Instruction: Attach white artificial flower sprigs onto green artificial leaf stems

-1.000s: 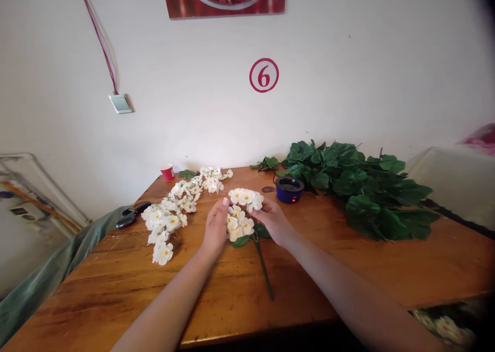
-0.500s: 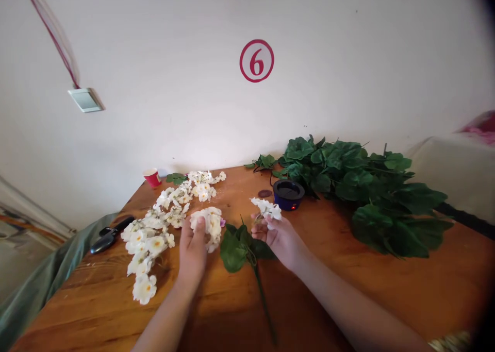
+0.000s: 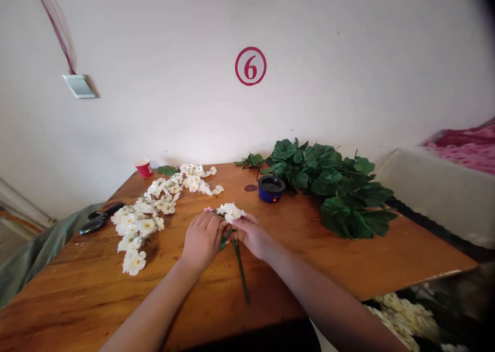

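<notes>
Near the table's middle my left hand point(image 3: 201, 238) is closed round the leafy top of a green stem point(image 3: 240, 272), its fingers covering most of the leaves. My right hand point(image 3: 249, 232) meets it from the right, pinching a small white flower cluster point(image 3: 231, 212) just above the stem's top. The stem slants down toward the table's front edge. A bit of pink shows behind my left fingers. Loose white flowers point(image 3: 133, 228) lie in a long heap to the left.
A blue pot with a red light point(image 3: 270, 189) stands behind my right hand, by a pile of green leaves point(image 3: 325, 174). At the left are a red cup point(image 3: 144, 168) and a black-handled tool point(image 3: 96, 222). More white flowers point(image 3: 406, 316) lie below the table's right edge.
My left hand has let go of its white flowers and taken the leafy stem. My right hand has moved left with its cluster to the stem's top. The view has shifted.
</notes>
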### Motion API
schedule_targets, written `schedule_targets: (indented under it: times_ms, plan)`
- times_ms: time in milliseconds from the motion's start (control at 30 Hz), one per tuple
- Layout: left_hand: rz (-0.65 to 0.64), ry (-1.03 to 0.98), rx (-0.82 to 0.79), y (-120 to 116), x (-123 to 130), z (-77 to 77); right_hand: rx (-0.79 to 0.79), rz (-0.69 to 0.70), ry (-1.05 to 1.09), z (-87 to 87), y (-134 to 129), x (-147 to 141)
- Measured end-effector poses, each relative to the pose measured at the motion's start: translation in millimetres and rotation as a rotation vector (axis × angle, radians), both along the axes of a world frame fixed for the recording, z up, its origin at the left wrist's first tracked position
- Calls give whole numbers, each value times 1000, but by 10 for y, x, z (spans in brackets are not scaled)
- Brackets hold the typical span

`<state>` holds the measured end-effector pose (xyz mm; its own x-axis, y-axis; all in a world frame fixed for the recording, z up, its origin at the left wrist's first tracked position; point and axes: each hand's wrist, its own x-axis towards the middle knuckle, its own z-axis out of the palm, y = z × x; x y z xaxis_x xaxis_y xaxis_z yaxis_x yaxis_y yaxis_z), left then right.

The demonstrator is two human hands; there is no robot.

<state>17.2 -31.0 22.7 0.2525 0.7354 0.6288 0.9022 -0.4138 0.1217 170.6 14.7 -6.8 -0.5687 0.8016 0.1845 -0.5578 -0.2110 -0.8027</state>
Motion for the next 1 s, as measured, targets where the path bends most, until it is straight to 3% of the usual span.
schedule_targets:
  times_ms: [167,333,433,500,633,733,867,1000]
  plan:
    - [20,-37,-40,2,86,134,1,28,96,91,23,109]
    - [-165,-105,-271,-55,170,412,131,-64,-54,198,56,199]
    - [-256,-147,-314,-71,223,471,42,-149,-27,245,71,195]
    - [-253,-179,-234,-61,271,436,-75,-187,79,265,88,197]
    - [-118,-156,28,17,371,287,-232,-186,185,282,115,219]
    - [-92,-88,13,120,407,201,-293,-64,196,288,85,200]
    - [-159,-165,-44,232,401,126,-355,92,288,306,5,146]
    - [-239,-322,-17,250,457,79,-431,70,337,306,-45,121]
